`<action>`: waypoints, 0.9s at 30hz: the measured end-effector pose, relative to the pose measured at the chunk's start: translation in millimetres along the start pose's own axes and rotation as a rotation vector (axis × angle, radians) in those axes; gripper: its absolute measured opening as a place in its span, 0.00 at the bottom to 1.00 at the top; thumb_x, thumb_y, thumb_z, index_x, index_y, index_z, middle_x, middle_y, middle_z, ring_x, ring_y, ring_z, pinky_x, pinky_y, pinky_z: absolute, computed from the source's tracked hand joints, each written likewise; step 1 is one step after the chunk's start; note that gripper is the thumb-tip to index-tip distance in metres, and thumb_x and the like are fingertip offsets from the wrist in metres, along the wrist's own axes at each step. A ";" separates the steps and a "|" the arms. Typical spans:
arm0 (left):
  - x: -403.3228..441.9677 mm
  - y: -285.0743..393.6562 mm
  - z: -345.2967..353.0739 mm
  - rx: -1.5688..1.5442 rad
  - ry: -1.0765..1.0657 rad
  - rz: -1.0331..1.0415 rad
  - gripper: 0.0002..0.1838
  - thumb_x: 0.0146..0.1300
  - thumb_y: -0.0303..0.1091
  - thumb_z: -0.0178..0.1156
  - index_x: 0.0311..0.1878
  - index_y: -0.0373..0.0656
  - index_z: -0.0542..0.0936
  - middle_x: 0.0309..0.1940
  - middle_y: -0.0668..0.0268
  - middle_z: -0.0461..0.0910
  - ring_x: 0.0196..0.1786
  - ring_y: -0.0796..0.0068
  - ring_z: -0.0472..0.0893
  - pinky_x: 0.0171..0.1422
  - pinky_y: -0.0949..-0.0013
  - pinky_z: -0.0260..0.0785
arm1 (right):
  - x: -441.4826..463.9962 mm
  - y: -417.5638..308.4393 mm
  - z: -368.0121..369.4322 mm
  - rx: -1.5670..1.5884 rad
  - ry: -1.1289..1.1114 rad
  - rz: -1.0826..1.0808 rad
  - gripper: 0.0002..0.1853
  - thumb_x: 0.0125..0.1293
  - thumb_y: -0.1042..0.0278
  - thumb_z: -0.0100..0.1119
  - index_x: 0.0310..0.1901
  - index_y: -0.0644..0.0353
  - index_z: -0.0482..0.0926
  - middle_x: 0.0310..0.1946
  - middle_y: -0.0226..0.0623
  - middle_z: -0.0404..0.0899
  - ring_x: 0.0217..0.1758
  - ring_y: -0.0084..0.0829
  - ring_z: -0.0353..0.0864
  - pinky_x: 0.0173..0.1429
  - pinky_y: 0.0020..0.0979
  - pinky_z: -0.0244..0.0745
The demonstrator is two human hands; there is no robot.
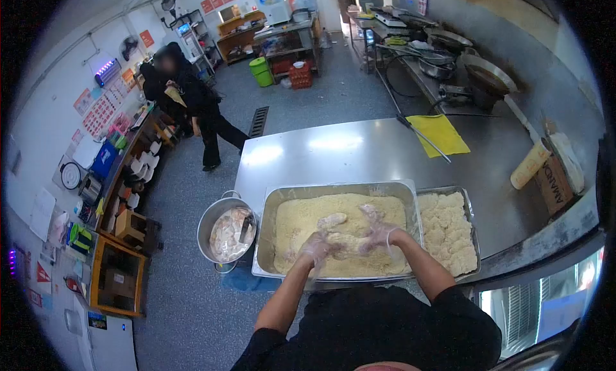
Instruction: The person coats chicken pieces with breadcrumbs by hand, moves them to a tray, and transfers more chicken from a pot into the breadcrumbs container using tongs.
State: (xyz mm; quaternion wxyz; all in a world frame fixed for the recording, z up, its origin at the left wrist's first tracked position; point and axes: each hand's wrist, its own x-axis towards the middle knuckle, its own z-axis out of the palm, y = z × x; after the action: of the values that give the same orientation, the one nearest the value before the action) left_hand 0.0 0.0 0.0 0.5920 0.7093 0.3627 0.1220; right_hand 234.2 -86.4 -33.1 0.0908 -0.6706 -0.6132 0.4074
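A deep metal tray (416, 204) holds pale yellow crumbs. Both hands are in clear plastic gloves, low over the crumbs. My left hand (319, 247) touches the left end of a crumb-coated piece (350, 243); its fingers are blurred. On the other end of that piece rests my right hand (380, 236), fingers spread. Another coated piece (332, 220) lies in the crumbs just above my hands. To the right, a shallower tray (474, 226) is filled with flat coated pieces (443, 226). A metal pot (204, 233) at the left holds pale raw pieces (231, 233) and a dark object.
Beyond the trays stretches a steel table (308, 156), with a yellow cloth (439, 135) and a thin rod across it. A rolled yellow item (530, 165) and a cardboard box (553, 186) stand at the right. Two people in dark clothes (199, 101) are at the back left.
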 end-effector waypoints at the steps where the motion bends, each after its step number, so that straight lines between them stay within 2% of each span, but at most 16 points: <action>1: -1.2 14.0 2.2 0.126 -0.008 0.059 0.29 0.48 0.51 0.70 0.52 0.46 0.78 0.45 0.56 0.82 0.45 0.59 0.81 0.51 0.63 0.73 | -3.5 11.1 9.1 0.132 0.034 -0.048 0.40 0.48 0.53 0.71 0.60 0.53 0.60 0.46 0.45 0.80 0.48 0.37 0.79 0.59 0.36 0.69; 2: -3.1 29.2 3.3 0.255 -0.018 0.116 0.29 0.47 0.50 0.71 0.49 0.43 0.79 0.41 0.54 0.82 0.43 0.59 0.82 0.50 0.64 0.73 | -2.7 21.0 15.1 0.266 0.068 -0.096 0.32 0.45 0.42 0.70 0.47 0.56 0.81 0.40 0.43 0.83 0.44 0.39 0.81 0.54 0.37 0.72; 3: -16.4 50.1 -18.3 0.286 -0.022 0.080 0.29 0.47 0.50 0.71 0.49 0.43 0.79 0.41 0.54 0.82 0.43 0.59 0.82 0.50 0.64 0.73 | 6.0 0.4 30.1 0.308 0.055 -0.114 0.32 0.45 0.42 0.70 0.47 0.56 0.81 0.40 0.43 0.83 0.44 0.39 0.81 0.54 0.37 0.72; 5: -14.8 87.5 -13.3 0.780 -0.065 -0.022 0.30 0.47 0.34 0.67 0.57 0.41 0.74 0.48 0.50 0.79 0.52 0.55 0.78 0.56 0.61 0.71 | -12.2 -4.4 18.3 0.715 -0.058 -0.154 0.26 0.45 0.54 0.73 0.46 0.56 0.81 0.38 0.42 0.83 0.43 0.35 0.81 0.51 0.34 0.74; 6: -7.7 84.7 -10.4 0.775 -0.069 -0.017 0.30 0.47 0.34 0.67 0.57 0.41 0.74 0.48 0.50 0.79 0.52 0.55 0.78 0.56 0.61 0.71 | -20.6 -9.9 10.1 0.712 -0.055 -0.147 0.26 0.45 0.54 0.73 0.46 0.56 0.81 0.38 0.42 0.83 0.43 0.35 0.81 0.51 0.34 0.74; 8: 5.0 74.2 -9.0 0.941 -0.117 -0.070 0.25 0.47 0.30 0.63 0.53 0.41 0.76 0.46 0.47 0.78 0.50 0.53 0.79 0.54 0.59 0.72 | -30.2 -24.8 1.5 0.109 0.288 0.016 0.26 0.46 0.66 0.71 0.50 0.55 0.79 0.38 0.40 0.83 0.44 0.32 0.81 0.49 0.32 0.75; 12: -7.2 90.5 -6.6 0.881 -0.070 0.074 0.20 0.47 0.28 0.59 0.47 0.40 0.78 0.42 0.45 0.79 0.48 0.52 0.79 0.52 0.57 0.72 | -17.5 1.1 18.2 0.419 0.199 0.034 0.26 0.46 0.73 0.69 0.51 0.54 0.78 0.38 0.40 0.83 0.44 0.30 0.81 0.47 0.32 0.76; 14: -1.8 84.1 -2.5 0.882 0.038 0.189 0.14 0.47 0.28 0.59 0.41 0.39 0.79 0.37 0.46 0.79 0.43 0.49 0.80 0.49 0.55 0.73 | -10.0 14.2 35.6 0.487 0.363 -0.249 0.24 0.50 0.78 0.65 0.52 0.57 0.77 0.28 0.38 0.81 0.36 0.28 0.79 0.41 0.28 0.76; 15: 0.8 85.7 1.0 0.878 0.042 0.193 0.14 0.47 0.28 0.59 0.41 0.39 0.79 0.37 0.46 0.79 0.43 0.49 0.80 0.49 0.55 0.73 | -8.9 13.9 35.5 0.480 0.363 -0.249 0.24 0.50 0.78 0.65 0.52 0.57 0.77 0.28 0.38 0.81 0.36 0.28 0.79 0.41 0.28 0.76; 18: 7.5 91.4 11.6 0.980 0.092 0.152 0.11 0.47 0.26 0.59 0.37 0.38 0.79 0.33 0.47 0.80 0.39 0.47 0.80 0.45 0.54 0.73 | 4.1 24.0 42.0 0.823 0.381 -0.207 0.23 0.50 0.77 0.66 0.51 0.60 0.77 0.30 0.40 0.81 0.34 0.30 0.80 0.41 0.29 0.77; 20: 9.2 94.2 15.5 0.952 0.097 0.248 0.09 0.47 0.27 0.59 0.34 0.38 0.79 0.32 0.47 0.80 0.37 0.46 0.80 0.44 0.54 0.73 | 23.4 60.6 50.6 0.767 0.403 -0.047 0.20 0.49 0.64 0.68 0.46 0.53 0.81 0.37 0.42 0.82 0.38 0.35 0.82 0.45 0.36 0.78; 21: 11.3 93.2 18.8 0.936 0.118 0.243 0.09 0.47 0.27 0.59 0.34 0.38 0.79 0.32 0.47 0.80 0.37 0.46 0.80 0.44 0.54 0.73 | 9.3 48.5 42.4 0.745 0.390 -0.052 0.20 0.49 0.64 0.68 0.46 0.53 0.81 0.37 0.42 0.82 0.38 0.35 0.82 0.45 0.36 0.78; 23: 19.0 90.5 16.2 0.948 0.151 0.239 0.09 0.47 0.28 0.60 0.33 0.37 0.79 0.31 0.47 0.80 0.39 0.46 0.80 0.43 0.54 0.73 | -27.3 -8.3 9.5 0.113 0.472 0.114 0.20 0.52 0.75 0.63 0.49 0.67 0.77 0.36 0.45 0.82 0.35 0.33 0.82 0.45 0.32 0.80; 24: 22.9 88.1 16.2 0.939 0.192 0.231 0.09 0.47 0.28 0.60 0.33 0.37 0.79 0.31 0.47 0.80 0.39 0.46 0.80 0.43 0.54 0.73 | -13.9 10.7 17.2 0.086 0.465 0.084 0.20 0.52 0.75 0.63 0.49 0.67 0.77 0.36 0.45 0.82 0.35 0.33 0.82 0.45 0.32 0.80; 26: 24.2 78.9 17.3 0.955 0.173 0.247 0.08 0.47 0.27 0.59 0.32 0.36 0.79 0.31 0.47 0.80 0.40 0.47 0.80 0.44 0.54 0.73 | 18.2 60.3 47.0 1.499 0.316 -0.123 0.21 0.51 0.79 0.62 0.51 0.65 0.76 0.38 0.45 0.81 0.37 0.34 0.82 0.44 0.33 0.81; 27: 23.1 81.6 14.2 0.964 0.189 0.221 0.08 0.47 0.27 0.59 0.32 0.36 0.79 0.31 0.47 0.80 0.40 0.47 0.80 0.44 0.54 0.73 | 22.2 55.8 47.6 1.503 0.283 -0.130 0.21 0.51 0.79 0.62 0.51 0.65 0.76 0.38 0.45 0.81 0.37 0.34 0.82 0.44 0.33 0.81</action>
State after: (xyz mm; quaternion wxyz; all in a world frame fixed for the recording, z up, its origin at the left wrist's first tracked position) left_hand 55.1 1.7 66.0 0.1450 0.9221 0.3526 0.0664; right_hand 242.8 -97.4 -108.5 0.6239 -0.4368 -0.1922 0.6189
